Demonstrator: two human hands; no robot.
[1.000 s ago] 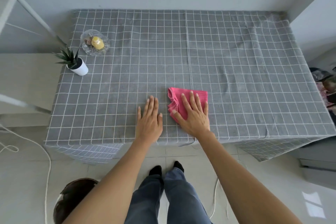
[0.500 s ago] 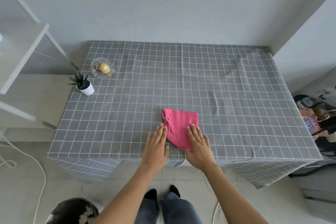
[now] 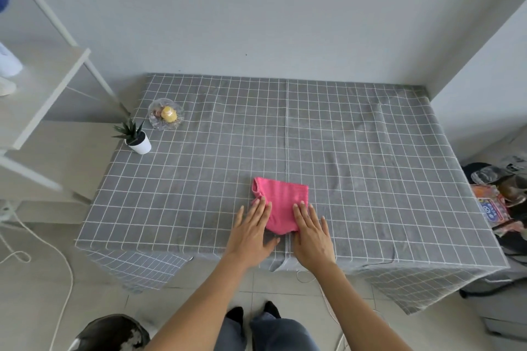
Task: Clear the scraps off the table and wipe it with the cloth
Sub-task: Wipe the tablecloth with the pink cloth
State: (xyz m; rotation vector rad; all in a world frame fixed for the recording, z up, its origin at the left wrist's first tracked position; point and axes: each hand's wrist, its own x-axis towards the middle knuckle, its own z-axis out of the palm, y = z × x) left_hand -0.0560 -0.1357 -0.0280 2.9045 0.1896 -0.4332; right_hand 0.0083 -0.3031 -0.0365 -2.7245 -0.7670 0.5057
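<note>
A view from above, looking down at a table [image 3: 370, 168] covered in grey fabric with a white grid, which fills the middle of the frame against a pale wall. A pink cloth [image 3: 281, 204], folded into a rough square, lies flat near the lower centre of the frame, close to the table's near edge. Two bare forearms reach up from the bottom of the frame. The left hand [image 3: 251, 234] lies flat with fingers straight and together, its fingertips touching the lower left edge of the cloth and its palm on the tabletop. The right hand [image 3: 312, 234] also lies flat with straight fingers, its fingertips overlapping the cloth's lower right corner. The hands sit side by side with the cloth's lower point between them; neither grips anything. In the upper left part of the table stands a small plant [image 3: 135, 137] in a white pot, and just behind it a clear glass dish [image 3: 166, 114] holding a small yellow object. A white shelf frame [image 3: 57, 82] stands at the left of the frame. At the bottom centre, dark trouser legs and feet show on a tiled floor, with a dark bin [image 3: 111, 333] at lower left. Bags and colourful packaging [image 3: 496, 205] lie at the right edge.
</note>
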